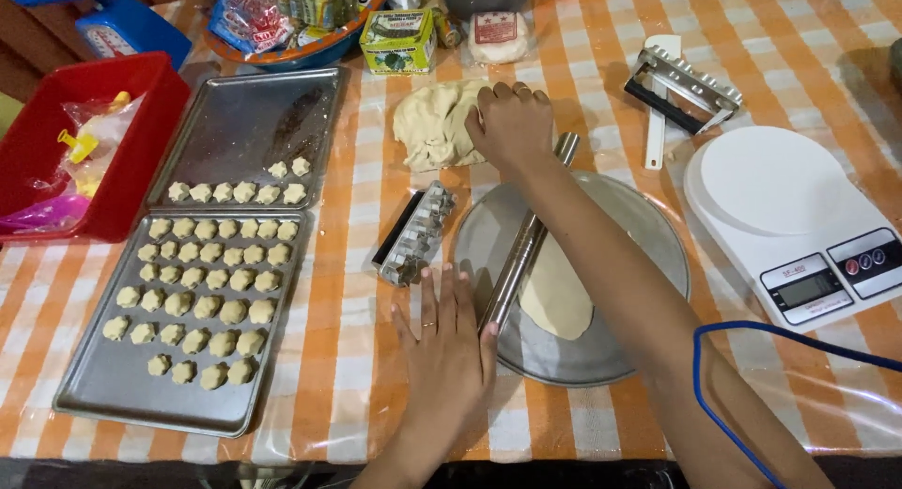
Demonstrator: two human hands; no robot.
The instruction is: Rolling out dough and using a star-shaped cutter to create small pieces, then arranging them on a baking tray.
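**K:** Nearest to camera, status?

**R:** Left hand point(449, 343) lies flat, fingers straight and together, palm down on the table point(357, 395). Its fingertip side touches the near end of the metal rolling pin point(524, 245). No grip on it.

**K:** Go left to right.

**R:** Red bin point(132, 160) far left, plastic bits inside. Then two steel trays: near tray point(94, 395) carries rows of small shaped dough pieces point(202, 292); far tray point(254, 113) holds two short rows at its near edge. Metal multi-cutter point(415, 233) lies just right of the trays, beside the round metal plate point(648, 235).

**K:** Pin and dough?

**R:** Pin lies diagonally across the plate's left part. Flattened dough sheet point(556, 296) on the plate, just right of the pin, partly hidden by the right forearm. Raw dough lump point(434, 123) sits on the table behind the plate.

**K:** Right hand?

**R:** Right hand point(512, 123) curled, knuckles up, pressing on the lump's right edge. Whether it has pinched any dough: cannot tell.

**K:** Further right?

**R:** Second cutter point(684, 87) lying across a white scraper, then white kitchen scale point(789, 207). Blue cable point(742, 357) near the right corner.
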